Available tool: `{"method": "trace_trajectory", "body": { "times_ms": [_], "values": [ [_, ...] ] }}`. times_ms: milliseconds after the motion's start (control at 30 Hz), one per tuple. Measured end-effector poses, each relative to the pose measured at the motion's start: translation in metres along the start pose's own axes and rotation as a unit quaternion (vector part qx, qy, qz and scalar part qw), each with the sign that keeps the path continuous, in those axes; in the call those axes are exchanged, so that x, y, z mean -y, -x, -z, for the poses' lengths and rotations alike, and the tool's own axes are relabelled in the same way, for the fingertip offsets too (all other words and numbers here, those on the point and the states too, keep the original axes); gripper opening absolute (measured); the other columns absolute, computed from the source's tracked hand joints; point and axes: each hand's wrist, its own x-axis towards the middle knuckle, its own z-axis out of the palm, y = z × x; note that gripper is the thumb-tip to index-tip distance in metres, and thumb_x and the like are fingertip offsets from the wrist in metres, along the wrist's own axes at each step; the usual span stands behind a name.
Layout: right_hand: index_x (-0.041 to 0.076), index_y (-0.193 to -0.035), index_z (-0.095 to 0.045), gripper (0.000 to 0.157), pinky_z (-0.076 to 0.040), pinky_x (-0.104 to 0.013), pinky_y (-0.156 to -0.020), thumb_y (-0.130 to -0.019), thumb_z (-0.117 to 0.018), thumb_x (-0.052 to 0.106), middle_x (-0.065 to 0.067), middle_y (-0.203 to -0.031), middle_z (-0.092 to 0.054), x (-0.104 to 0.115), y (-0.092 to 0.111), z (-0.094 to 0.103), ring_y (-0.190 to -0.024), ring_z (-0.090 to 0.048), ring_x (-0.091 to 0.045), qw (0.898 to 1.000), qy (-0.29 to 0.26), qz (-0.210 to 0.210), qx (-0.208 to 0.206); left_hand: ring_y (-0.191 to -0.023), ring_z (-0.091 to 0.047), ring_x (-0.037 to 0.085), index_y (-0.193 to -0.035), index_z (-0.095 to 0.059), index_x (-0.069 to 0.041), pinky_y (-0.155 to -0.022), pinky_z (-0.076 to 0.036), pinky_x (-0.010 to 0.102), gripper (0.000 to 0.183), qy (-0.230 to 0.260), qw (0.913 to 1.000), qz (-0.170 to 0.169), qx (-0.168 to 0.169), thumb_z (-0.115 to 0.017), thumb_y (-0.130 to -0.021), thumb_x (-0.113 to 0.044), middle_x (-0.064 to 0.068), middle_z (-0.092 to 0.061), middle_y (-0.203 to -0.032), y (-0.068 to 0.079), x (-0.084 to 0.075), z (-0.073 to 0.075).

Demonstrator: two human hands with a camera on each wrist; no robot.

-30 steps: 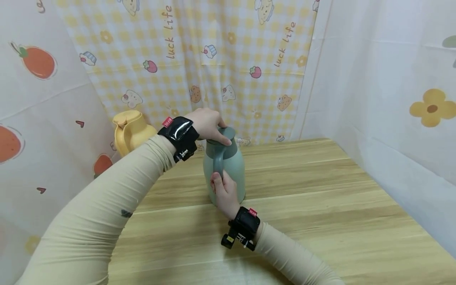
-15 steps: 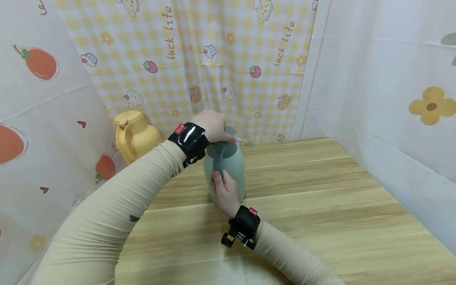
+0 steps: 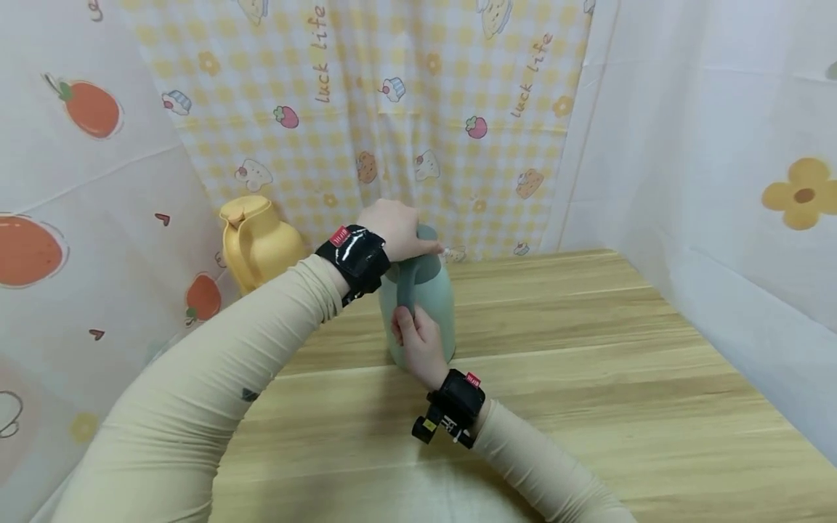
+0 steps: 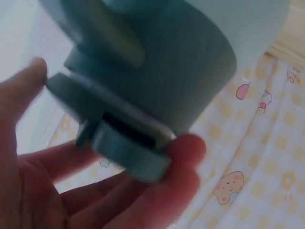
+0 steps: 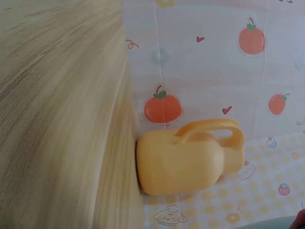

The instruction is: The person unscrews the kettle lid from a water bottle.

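A pale green thermos jug [image 3: 434, 305] stands upright on the table, its darker green handle [image 3: 405, 287] turned toward me. My right hand [image 3: 421, 341] grips the lower part of that handle, thumb uppermost. From above, my left hand [image 3: 392, 226] covers much of the jug's lid [image 3: 428, 232] and holds it. The left wrist view shows the thumb at one side of the lid [image 4: 102, 102] and curled fingertips on the other, by a projecting tab [image 4: 128, 152]. A thin pale line runs between lid and neck. Only a fingertip of the right hand [image 5: 299, 220] shows in the right wrist view.
A yellow jug [image 3: 268, 243] with a handle stands at the back left, partly behind my left forearm. Wood-grain tabletop [image 3: 556, 363] spreads in front and to the right. Printed curtains [image 3: 497, 80] enclose the back and sides.
My left hand has turned on the lid and shifted slightly right, its thumb now pointing right. The right hand keeps its hold on the handle. The head view has shifted a little.
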Motion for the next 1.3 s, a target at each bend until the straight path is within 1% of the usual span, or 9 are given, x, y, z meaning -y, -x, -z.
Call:
{"method": "trace_trajectory", "body": {
  "times_ms": [100,200,267,367,467,667,767,1000,1300],
  "values": [
    [-0.006,-0.083,-0.048,0.024,-0.032,-0.024,-0.059,-0.103,-0.036,-0.002,-0.005,-0.067,-0.045,-0.001,0.0,0.002,-0.058,-0.038,-0.008,1.0,0.002,-0.009,0.012,-0.059,-0.05,0.015,-0.071,-0.058,-0.01,-0.057,-0.043,0.029,0.064,0.013,0.9991,-0.006,0.041,-0.048,-0.087,-0.071,0.0,-0.052,-0.064,-0.001,0.009,0.009],
    [-0.005,-0.083,-0.047,0.024,-0.033,-0.024,-0.061,-0.104,-0.036,-0.001,-0.006,-0.067,-0.045,-0.002,0.001,0.002,-0.059,-0.038,-0.009,1.0,0.001,-0.013,0.019,-0.094,-0.061,0.025,-0.116,-0.068,-0.012,-0.082,-0.048,0.038,0.057,0.055,0.9929,-0.06,0.087,-0.048,-0.093,-0.061,0.009,-0.066,-0.106,-0.005,0.024,0.02],
    [-0.004,-0.084,-0.048,0.023,-0.033,-0.024,-0.062,-0.104,-0.036,-0.001,-0.008,-0.067,-0.045,-0.003,0.002,0.003,-0.059,-0.038,-0.009,1.0,-0.001,-0.013,0.017,-0.125,-0.049,0.029,-0.141,-0.052,-0.016,-0.1,-0.039,0.044,0.052,0.096,0.9808,-0.123,0.118,-0.053,-0.098,-0.045,0.011,-0.052,-0.139,-0.009,0.035,0.025],
    [-0.004,-0.085,-0.048,0.021,-0.033,-0.024,-0.062,-0.103,-0.036,-0.002,-0.012,-0.067,-0.045,-0.005,0.003,0.004,-0.059,-0.037,-0.009,1.0,-0.003,-0.009,0.016,-0.142,-0.026,0.029,-0.147,-0.043,-0.018,-0.109,-0.028,0.048,0.054,0.168,0.95,-0.192,0.18,-0.061,-0.097,-0.022,0.01,-0.033,-0.154,-0.012,0.051,0.031],
    [-0.006,-0.087,-0.048,0.021,-0.032,-0.024,-0.062,-0.103,-0.035,-0.003,-0.015,-0.067,-0.044,-0.008,0.003,0.005,-0.059,-0.037,-0.009,1.0,-0.009,-0.004,0.02,-0.146,-0.011,0.026,-0.15,-0.038,-0.024,-0.11,-0.026,0.048,0.064,0.202,0.9283,-0.204,0.236,-0.065,-0.093,-0.012,0.004,-0.015,-0.16,-0.013,0.063,0.033],
    [-0.007,-0.088,-0.049,0.021,-0.033,-0.022,-0.061,-0.103,-0.036,-0.002,-0.014,-0.067,-0.045,-0.008,0.004,0.006,-0.062,-0.039,-0.007,1.0,-0.004,0.0,0.019,-0.146,-0.002,0.031,-0.152,-0.034,-0.023,-0.109,-0.027,0.051,0.076,0.19,0.9048,-0.214,0.316,-0.066,-0.088,0.001,0.008,-0.003,-0.162,-0.015,0.067,0.027],
    [-0.007,-0.088,-0.049,0.021,-0.034,-0.022,-0.061,-0.103,-0.037,-0.002,-0.018,-0.067,-0.046,-0.008,0.004,0.005,-0.061,-0.041,-0.008,1.0,-0.002,0.016,0.018,-0.146,-0.003,0.033,-0.152,-0.033,-0.024,-0.106,-0.032,0.047,0.083,0.156,0.9069,-0.216,0.327,-0.066,-0.084,0.008,0.009,-0.003,-0.162,-0.016,0.064,0.025],
    [-0.008,-0.088,-0.048,0.022,-0.036,-0.023,-0.057,-0.104,-0.036,0.001,-0.026,-0.069,-0.046,-0.01,0.004,0.005,-0.058,-0.041,-0.029,0.998,-0.011,0.053,0.013,-0.141,-0.025,0.033,-0.149,-0.039,-0.029,-0.092,-0.046,0.04,0.089,0.088,0.9288,-0.236,0.272,-0.07,-0.077,0.013,0.009,-0.021,-0.159,-0.021,0.056,0.027],
    [-0.006,-0.087,-0.048,0.02,-0.035,-0.022,-0.056,-0.103,-0.038,-0.001,-0.022,-0.068,-0.046,-0.015,0.002,0.005,-0.058,-0.042,-0.019,0.998,-0.01,0.056,0.022,-0.138,-0.031,0.03,-0.146,-0.043,-0.032,-0.092,-0.047,0.038,0.091,0.098,0.9305,-0.222,0.274,-0.07,-0.074,0.015,0.006,-0.027,-0.156,-0.025,0.059,0.026]
  ]
}}
